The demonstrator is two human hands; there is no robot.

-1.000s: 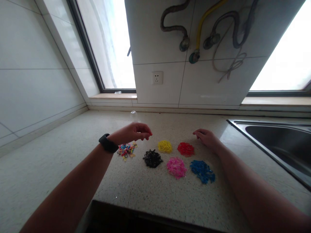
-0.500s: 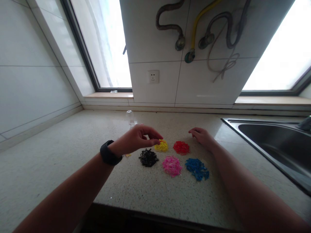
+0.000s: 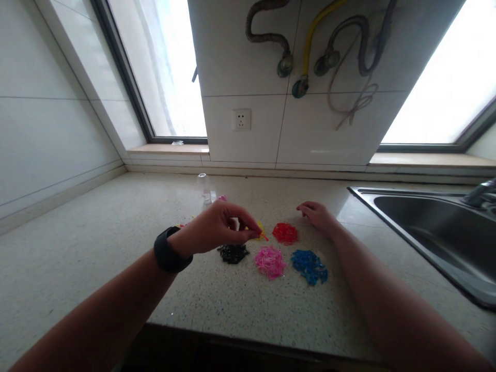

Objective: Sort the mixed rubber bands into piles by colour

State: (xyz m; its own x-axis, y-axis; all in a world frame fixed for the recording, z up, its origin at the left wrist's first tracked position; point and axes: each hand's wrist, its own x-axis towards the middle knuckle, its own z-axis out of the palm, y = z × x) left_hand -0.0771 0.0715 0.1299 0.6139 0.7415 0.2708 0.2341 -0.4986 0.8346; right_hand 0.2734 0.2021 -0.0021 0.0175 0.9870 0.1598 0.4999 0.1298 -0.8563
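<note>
My left hand (image 3: 228, 225), with a dark watch on the wrist, pinches a small red rubber band (image 3: 265, 237) between thumb and forefinger. It hovers over the pile of yellow bands (image 3: 261, 227), mostly covering it. Just right of the fingertips lies the pile of red bands (image 3: 285, 233). Nearer me are the piles of black (image 3: 233, 254), pink (image 3: 270, 262) and blue bands (image 3: 310, 266). My right hand (image 3: 316, 215) rests on the counter beyond the red pile, its fingers curled together with nothing visible in them. Behind my left wrist, a few mixed-colour bands (image 3: 182, 225) peek out, mostly hidden.
A clear plastic cup (image 3: 203, 188) stands on the speckled counter (image 3: 217, 305) behind my left hand, with something pink (image 3: 222, 198) beside it. A steel sink (image 3: 430, 222) with a tap (image 3: 480, 194) is at the right. The wall carries a socket (image 3: 242, 120) and pipes.
My left hand has moved right and toward me with the red band, from near the mixed bands to over the yellow pile. My right hand stays resting. The camera view has shifted slightly right.
</note>
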